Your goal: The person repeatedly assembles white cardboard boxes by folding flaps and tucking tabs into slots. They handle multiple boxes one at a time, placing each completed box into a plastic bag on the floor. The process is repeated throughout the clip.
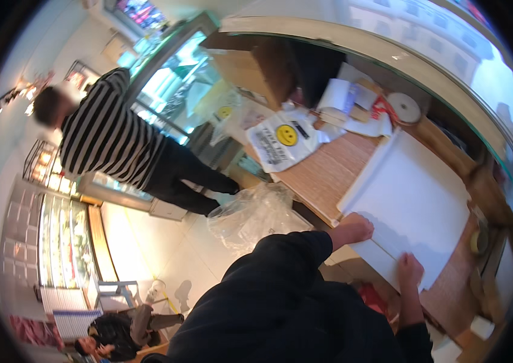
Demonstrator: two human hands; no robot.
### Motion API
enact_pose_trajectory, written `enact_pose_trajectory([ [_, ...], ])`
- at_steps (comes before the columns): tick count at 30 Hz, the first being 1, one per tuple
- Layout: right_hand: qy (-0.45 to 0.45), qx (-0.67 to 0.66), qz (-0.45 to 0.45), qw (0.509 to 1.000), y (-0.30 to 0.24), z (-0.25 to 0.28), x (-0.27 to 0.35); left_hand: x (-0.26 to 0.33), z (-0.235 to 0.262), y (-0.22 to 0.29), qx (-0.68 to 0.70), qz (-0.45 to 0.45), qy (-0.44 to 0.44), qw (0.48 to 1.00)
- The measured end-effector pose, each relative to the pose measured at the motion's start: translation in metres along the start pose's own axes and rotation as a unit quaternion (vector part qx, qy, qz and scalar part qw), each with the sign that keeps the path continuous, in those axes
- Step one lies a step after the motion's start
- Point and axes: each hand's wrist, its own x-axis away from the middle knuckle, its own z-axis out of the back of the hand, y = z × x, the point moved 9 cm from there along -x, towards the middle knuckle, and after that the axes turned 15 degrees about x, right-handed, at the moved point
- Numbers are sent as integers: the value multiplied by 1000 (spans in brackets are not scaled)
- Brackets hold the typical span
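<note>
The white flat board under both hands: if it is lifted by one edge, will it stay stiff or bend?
The board lies flat with straight edges, so probably fairly stiff. It is wide and thin, so likely light, though it may sag if lifted at one corner. Its smooth face may slip on the wooden counter.

Bright indoor light, glare on white sheet (417,199), motion blur, strong fisheye bending, dark rim.

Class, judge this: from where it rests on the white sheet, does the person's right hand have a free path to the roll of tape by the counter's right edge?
Probably yes: the right hand lies on the white sheet, and only bare wooden counter separates it from the tape roll.
</note>
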Motion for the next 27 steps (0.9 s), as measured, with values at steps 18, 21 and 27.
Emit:
enact_pose_trajectory([
  [18,26,-548,-468,693,173,-31,35,-4,0,64,36,-156,102,982],
  [21,74,-348,-294,887,177,28,18,-13,-24,73,-45,-137,7,989],
  [27,-157,-633,-407,640,188,21,25,2,17,111,-24,-194,-93,976],
])
